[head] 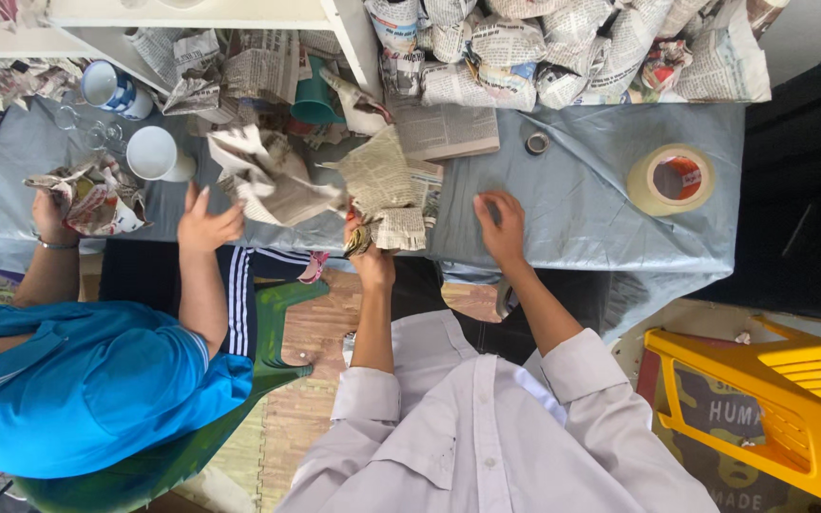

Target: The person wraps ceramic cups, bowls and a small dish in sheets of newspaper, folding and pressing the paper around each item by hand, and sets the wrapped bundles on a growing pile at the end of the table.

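The person in the pale grey long-sleeved shirt stands at a table covered with grey-blue plastic sheeting (582, 209). The left hand (370, 255) is closed around a small object half wrapped in crumpled newspaper (387, 204), fingers clamped on the bundle at the table's near edge; the object inside is hidden by the paper, apart from a dark, shiny edge near the fingers. The right hand (502, 228) lies palm-down on the sheeting just right of the bundle, fingers slightly spread and holding nothing.

Judged from this, the step in hand is wrapping: the paper is gathered around the item but loose at the top. Closing it would call for the free hand to fold the open sheet over, then to secure it. Two tapes lie to the right: a small dark tape ring (537, 142) near, and a large cream roll of packing tape (671, 179) farther off. A flat stack of unused newspaper sheets (444, 130) lies just beyond the bundle.

A pile of finished newspaper-wrapped parcels (563, 52) occupies the far side. To the left, a co-worker in a blue shirt holds another paper-wrapped piece (95, 201), near a white ceramic mug (156, 154). A yellow plastic stool (772, 404) stands on the floor at right.
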